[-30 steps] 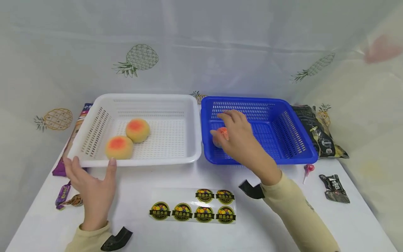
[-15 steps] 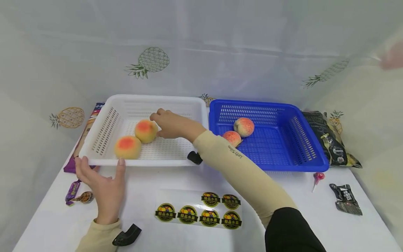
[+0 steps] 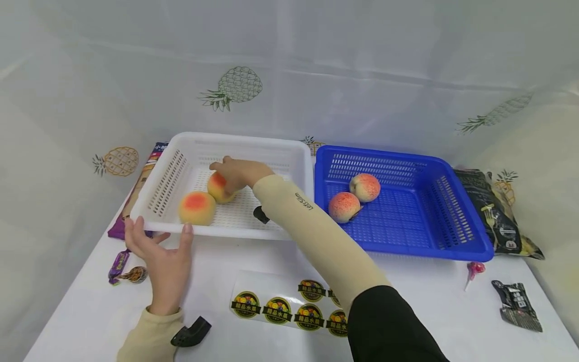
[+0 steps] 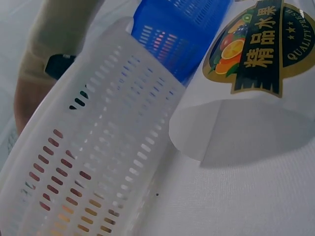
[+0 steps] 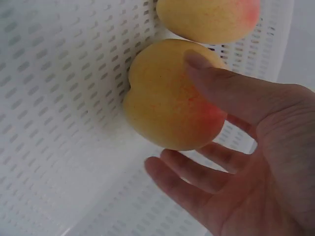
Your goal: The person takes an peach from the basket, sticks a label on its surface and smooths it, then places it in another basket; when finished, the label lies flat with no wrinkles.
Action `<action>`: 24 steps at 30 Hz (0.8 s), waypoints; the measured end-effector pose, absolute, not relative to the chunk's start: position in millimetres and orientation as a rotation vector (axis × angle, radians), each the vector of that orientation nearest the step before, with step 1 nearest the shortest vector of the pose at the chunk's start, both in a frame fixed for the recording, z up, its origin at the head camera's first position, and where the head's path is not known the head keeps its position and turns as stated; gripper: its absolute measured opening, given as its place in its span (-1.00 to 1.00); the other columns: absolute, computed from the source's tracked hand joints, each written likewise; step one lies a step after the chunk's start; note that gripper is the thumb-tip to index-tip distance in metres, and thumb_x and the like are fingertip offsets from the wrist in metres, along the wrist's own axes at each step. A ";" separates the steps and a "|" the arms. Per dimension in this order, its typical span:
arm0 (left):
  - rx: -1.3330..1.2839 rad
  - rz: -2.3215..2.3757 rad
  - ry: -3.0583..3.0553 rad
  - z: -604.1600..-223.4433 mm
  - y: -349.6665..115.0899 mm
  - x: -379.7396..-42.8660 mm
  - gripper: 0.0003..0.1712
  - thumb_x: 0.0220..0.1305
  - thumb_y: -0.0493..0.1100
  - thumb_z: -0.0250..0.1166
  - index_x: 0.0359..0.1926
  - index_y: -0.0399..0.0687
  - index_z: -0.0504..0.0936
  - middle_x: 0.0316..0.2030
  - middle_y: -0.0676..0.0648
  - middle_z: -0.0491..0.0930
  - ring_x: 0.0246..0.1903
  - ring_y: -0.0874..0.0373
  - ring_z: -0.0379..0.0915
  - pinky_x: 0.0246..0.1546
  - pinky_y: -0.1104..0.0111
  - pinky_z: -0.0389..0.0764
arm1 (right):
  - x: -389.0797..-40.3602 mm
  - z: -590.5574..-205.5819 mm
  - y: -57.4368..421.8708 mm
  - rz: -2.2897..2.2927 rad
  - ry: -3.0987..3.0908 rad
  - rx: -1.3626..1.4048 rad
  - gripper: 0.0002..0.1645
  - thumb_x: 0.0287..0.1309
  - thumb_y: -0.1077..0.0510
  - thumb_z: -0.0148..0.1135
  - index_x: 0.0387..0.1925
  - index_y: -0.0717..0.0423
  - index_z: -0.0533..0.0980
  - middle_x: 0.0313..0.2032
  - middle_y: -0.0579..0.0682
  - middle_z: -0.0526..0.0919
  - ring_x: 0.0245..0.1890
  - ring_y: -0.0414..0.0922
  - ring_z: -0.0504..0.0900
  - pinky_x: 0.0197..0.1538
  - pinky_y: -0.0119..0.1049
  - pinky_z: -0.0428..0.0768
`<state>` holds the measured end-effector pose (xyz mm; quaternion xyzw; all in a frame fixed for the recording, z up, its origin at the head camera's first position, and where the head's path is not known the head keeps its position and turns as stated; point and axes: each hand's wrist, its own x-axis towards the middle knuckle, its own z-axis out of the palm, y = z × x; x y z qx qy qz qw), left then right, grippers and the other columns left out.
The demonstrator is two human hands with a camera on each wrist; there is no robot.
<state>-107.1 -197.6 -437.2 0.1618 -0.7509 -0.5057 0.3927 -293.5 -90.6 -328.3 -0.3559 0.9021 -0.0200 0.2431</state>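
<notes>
My right hand [image 3: 238,173] reaches into the white plastic basket [image 3: 258,232] and grips the farther of two yellow peaches with red blush. In the right wrist view the thumb lies across that peach [image 5: 167,103] and the fingers curve under its far side. The other yellow peach [image 3: 197,207] lies right beside it, near the basket's front wall. My left hand [image 3: 164,261] rests at the front left of the white basket, fingers spread and fingertips at the rim. Its fingers are out of the left wrist view, which shows the basket's slotted side.
A blue basket [image 3: 407,221] with two pinkish peaches [image 3: 357,193] stands to the right. A sticker sheet [image 3: 271,281] lies in front. Wrapped candies [image 3: 118,266] are at left; a lollipop [image 3: 475,269], a black packet [image 3: 517,304] and a black snack bag [image 3: 493,211] are at right.
My right hand has moved left from the blue basket into the white one and taken hold of a yellow peach. A second pinkish peach shows in the blue basket. The left hand stays at the rim.
</notes>
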 end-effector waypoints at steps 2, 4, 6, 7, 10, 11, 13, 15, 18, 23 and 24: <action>0.414 -1.284 -1.908 -437.3 -196.7 -107.5 -0.06 0.00 -0.15 0.32 0.30 0.07 -0.08 0.32 0.10 -0.35 -0.15 0.16 0.25 -0.12 0.39 0.36 | -294.5 -331.0 -92.5 -0.033 2.460 -0.950 -0.09 -0.04 0.11 0.22 0.30 -0.35 -0.01 0.30 -0.09 0.03 0.23 -0.19 0.14 0.19 -0.11 0.23; 0.420 -1.284 -1.916 -437.0 -195.8 -106.9 -0.06 0.01 -0.14 0.32 0.30 0.08 -0.09 0.31 0.11 -0.36 -0.15 0.16 0.25 -0.13 0.39 0.37 | -296.0 -334.1 -93.8 -0.018 2.452 -0.943 -0.06 -0.07 0.11 0.25 0.30 -0.34 0.00 0.27 -0.12 0.11 0.22 -0.20 0.15 0.19 -0.10 0.22; 0.423 -1.279 -1.922 -436.5 -195.4 -106.2 -0.06 0.01 -0.14 0.31 0.30 0.09 -0.09 0.32 0.11 -0.36 -0.16 0.16 0.26 -0.13 0.39 0.37 | -298.1 -336.9 -94.7 -0.024 2.446 -0.966 -0.05 -0.12 0.10 0.29 0.29 -0.30 0.03 0.21 -0.14 0.22 0.18 -0.21 0.20 0.18 -0.12 0.23; 0.420 -1.275 -1.925 -436.2 -195.4 -106.0 -0.06 0.02 -0.14 0.31 0.30 0.09 -0.10 0.32 0.10 -0.37 -0.15 0.16 0.25 -0.12 0.38 0.36 | -299.2 -338.1 -95.2 -0.031 2.446 -0.980 -0.05 -0.15 0.09 0.31 0.28 -0.28 0.05 0.17 -0.16 0.27 0.15 -0.22 0.23 0.16 -0.14 0.25; 0.406 -1.254 -1.938 -435.6 -194.7 -106.4 -0.07 0.03 -0.14 0.30 0.30 0.08 -0.10 0.32 0.05 -0.37 -0.15 0.14 0.25 -0.12 0.39 0.36 | -303.3 -339.2 -92.2 -0.015 2.473 -1.043 -0.07 -0.18 0.03 0.33 0.25 -0.23 0.08 0.09 -0.16 0.33 0.06 -0.24 0.29 0.10 -0.20 0.32; 0.400 -1.257 -1.942 -435.8 -193.3 -106.7 -0.07 0.03 -0.14 0.29 0.30 0.08 -0.11 0.32 0.06 -0.38 -0.15 0.13 0.25 -0.12 0.39 0.36 | -304.3 -337.9 -88.6 -0.003 2.487 -1.051 -0.08 -0.18 0.00 0.32 0.25 -0.23 0.08 0.07 -0.15 0.34 0.04 -0.24 0.30 0.08 -0.22 0.33; 0.406 -1.261 -1.956 -436.5 -191.3 -106.9 -0.07 0.04 -0.12 0.29 0.30 0.10 -0.11 0.32 0.07 -0.38 -0.16 0.13 0.25 -0.12 0.40 0.35 | -304.9 -331.7 -79.8 0.015 2.515 -1.053 -0.08 -0.18 -0.06 0.31 0.24 -0.24 0.08 0.06 -0.15 0.32 0.03 -0.25 0.30 0.04 -0.24 0.35; 0.422 -1.267 -1.962 -437.1 -190.2 -106.2 -0.07 0.04 -0.11 0.29 0.30 0.13 -0.11 0.32 0.10 -0.39 -0.17 0.11 0.27 -0.13 0.42 0.35 | -301.9 -320.5 -69.0 0.018 2.541 -1.058 -0.10 -0.18 -0.10 0.30 0.22 -0.24 0.08 0.05 -0.14 0.30 0.00 -0.25 0.32 -0.01 -0.25 0.37; 0.459 -1.276 -1.966 -438.0 -190.3 -104.3 -0.07 0.04 -0.09 0.29 0.30 0.17 -0.11 0.31 0.16 -0.39 -0.19 0.09 0.28 -0.15 0.45 0.34 | -288.2 -296.4 -48.5 0.002 2.576 -1.097 -0.12 -0.18 -0.12 0.28 0.21 -0.23 0.10 0.01 -0.13 0.29 -0.08 -0.23 0.36 -0.07 -0.29 0.38; 0.470 -1.245 -1.968 -437.3 -193.1 -103.0 -0.08 0.03 -0.10 0.29 0.29 0.15 -0.10 0.31 0.13 -0.39 -0.22 0.11 0.26 -0.17 0.49 0.34 | -243.7 -253.9 3.1 -0.017 2.670 -1.216 -0.10 -0.18 -0.20 0.27 0.21 -0.20 0.09 -0.06 -0.11 0.30 -0.24 -0.24 0.43 -0.16 -0.40 0.42; 0.467 -1.237 -1.965 -436.8 -193.7 -103.3 -0.08 0.03 -0.11 0.29 0.29 0.14 -0.10 0.31 0.11 -0.39 -0.23 0.12 0.26 -0.17 0.49 0.34 | -232.6 -245.9 15.7 -0.030 2.691 -1.240 -0.09 -0.17 -0.22 0.28 0.21 -0.18 0.09 -0.07 -0.09 0.30 -0.26 -0.24 0.44 -0.17 -0.41 0.43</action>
